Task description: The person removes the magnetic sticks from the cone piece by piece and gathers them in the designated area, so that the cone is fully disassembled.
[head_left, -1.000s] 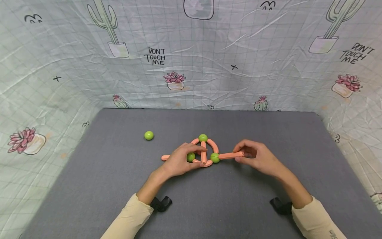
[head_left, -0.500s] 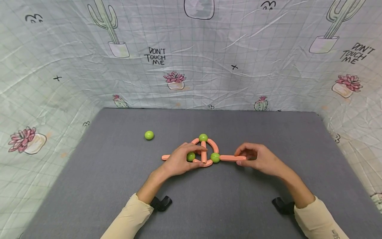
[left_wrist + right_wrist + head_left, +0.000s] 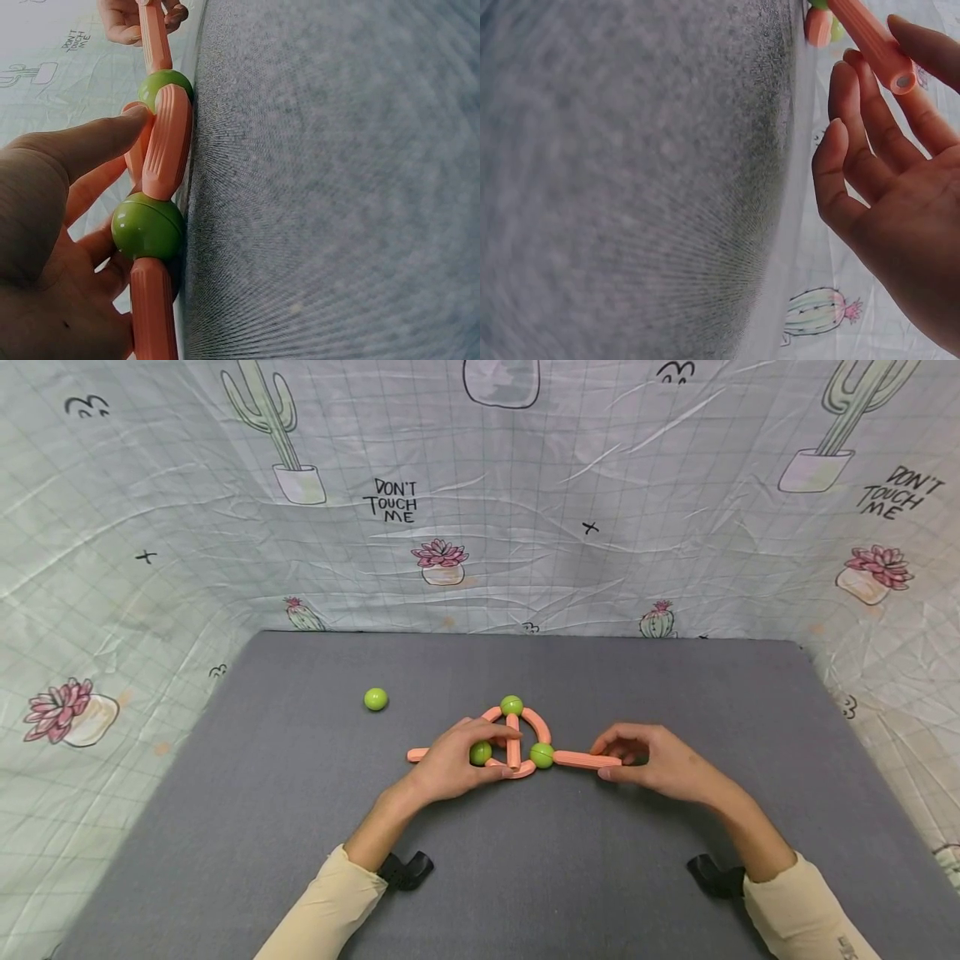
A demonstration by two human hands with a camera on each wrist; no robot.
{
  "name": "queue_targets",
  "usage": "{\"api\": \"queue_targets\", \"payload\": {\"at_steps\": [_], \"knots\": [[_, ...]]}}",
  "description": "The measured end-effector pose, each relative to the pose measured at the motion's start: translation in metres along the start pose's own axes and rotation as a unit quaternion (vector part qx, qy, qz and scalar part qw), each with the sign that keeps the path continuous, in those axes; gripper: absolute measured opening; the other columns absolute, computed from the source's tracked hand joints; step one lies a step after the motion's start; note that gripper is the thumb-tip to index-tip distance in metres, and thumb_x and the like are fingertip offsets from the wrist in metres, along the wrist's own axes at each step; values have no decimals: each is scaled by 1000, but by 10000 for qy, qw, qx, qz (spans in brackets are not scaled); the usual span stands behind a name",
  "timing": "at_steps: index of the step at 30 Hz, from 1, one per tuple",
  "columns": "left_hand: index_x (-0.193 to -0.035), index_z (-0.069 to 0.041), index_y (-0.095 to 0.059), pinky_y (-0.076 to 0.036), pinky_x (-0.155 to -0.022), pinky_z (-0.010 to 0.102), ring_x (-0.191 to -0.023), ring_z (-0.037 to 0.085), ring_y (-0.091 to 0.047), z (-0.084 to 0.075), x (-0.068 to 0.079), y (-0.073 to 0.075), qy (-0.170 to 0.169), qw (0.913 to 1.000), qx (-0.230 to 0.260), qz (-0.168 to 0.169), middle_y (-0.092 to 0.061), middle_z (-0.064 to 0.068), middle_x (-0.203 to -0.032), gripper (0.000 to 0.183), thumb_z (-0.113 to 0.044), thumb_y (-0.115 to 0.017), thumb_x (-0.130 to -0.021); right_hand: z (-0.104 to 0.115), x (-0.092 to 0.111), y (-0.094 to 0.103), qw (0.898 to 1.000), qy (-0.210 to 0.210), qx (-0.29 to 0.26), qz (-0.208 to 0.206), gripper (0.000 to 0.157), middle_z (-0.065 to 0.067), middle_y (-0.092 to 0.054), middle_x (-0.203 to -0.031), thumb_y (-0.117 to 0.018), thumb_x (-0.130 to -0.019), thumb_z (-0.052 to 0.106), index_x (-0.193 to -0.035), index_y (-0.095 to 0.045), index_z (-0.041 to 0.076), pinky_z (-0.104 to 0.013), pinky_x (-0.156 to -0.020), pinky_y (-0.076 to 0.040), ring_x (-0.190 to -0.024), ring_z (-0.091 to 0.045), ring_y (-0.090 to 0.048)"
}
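Note:
Curved coral sticks (image 3: 537, 724) and green balls (image 3: 512, 705) form a ring on the grey table. Inside it lies a straight coral stick (image 3: 513, 752), reaching from the far ball toward the near side. My left hand (image 3: 450, 764) pinches this middle stick, the thumb at its near end. My right hand (image 3: 663, 764) pinches the free end of another straight stick (image 3: 581, 759) between thumb and fingers; a small grey dot shows in that stick's end in the right wrist view. Its other end meets the ring's right ball (image 3: 542, 755). A third straight stick (image 3: 417, 755) sticks out left, partly hidden by my left hand.
A loose green ball (image 3: 376, 699) lies on the grey table (image 3: 480, 877) at the back left. A printed cloth (image 3: 510, 568) hangs behind the table and along its sides. Black straps (image 3: 408, 870) sit at both wrists.
The right hand has moved slightly right and nearer, swinging its stick from tilting away to tilting toward me, its inner end still at the ball. The left hand stays in place.

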State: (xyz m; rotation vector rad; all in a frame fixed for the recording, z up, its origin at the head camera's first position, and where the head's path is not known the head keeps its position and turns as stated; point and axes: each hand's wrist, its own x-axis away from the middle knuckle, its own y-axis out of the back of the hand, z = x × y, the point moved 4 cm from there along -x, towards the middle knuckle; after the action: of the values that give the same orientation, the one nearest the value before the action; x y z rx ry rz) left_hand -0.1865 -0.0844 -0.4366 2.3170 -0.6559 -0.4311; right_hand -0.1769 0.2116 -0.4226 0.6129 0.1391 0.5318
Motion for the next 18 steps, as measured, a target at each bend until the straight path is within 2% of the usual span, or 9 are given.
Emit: {"api": "queue_targets", "payload": {"at_steps": [10, 18], "knots": [[-135, -19, -70, -47, -88, 32, -99, 16, -56, -2, -1, 0, -14, 10000, 7, 23, -74, -3, -114, 47, -24, -84, -90, -2, 0, 2, 9993, 71, -119, 345, 22, -3, -75, -103, -81, -92, 18, -113, -75, 16, -26, -75, -55, -87, -11, -69], [-134, -20, -71, -48, -103, 39, -113, 18, -63, -2, 0, 1, -29, 9998, -179, -32, -74, -1, -124, 47, -21, -84, -89, -6, 0, -1, 9972, 60, -24, 744, 24, -4, -76, -107, -80, -93, 20, -117, -75, 15, -27, -78, -57, -89, -11, -68]]}}
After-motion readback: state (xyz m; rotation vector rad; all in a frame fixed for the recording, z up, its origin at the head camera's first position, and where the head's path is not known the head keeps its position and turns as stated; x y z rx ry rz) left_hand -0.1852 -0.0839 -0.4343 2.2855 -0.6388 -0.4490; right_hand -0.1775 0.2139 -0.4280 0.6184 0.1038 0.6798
